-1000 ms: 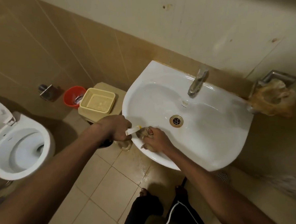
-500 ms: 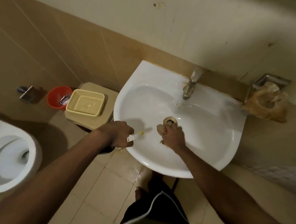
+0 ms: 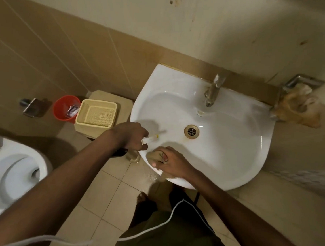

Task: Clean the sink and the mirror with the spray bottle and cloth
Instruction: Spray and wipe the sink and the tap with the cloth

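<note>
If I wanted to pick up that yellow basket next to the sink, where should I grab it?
Grab the yellow basket by its rim, from above. It sits upright and open at the top on a stand, so the thin top edge is easy to pinch. Its right side, nearest the sink, looks easiest to reach, because the red bin crowds the left side.

I see the sink [image 3: 225,157] against the wall, tap [image 3: 213,91] at its back, drain [image 3: 191,132] in the bowl. Left of it a basket [image 3: 96,115] sits on a stand, a bucket [image 3: 64,107] further left, the toilet [image 3: 13,174] at far left.
</note>
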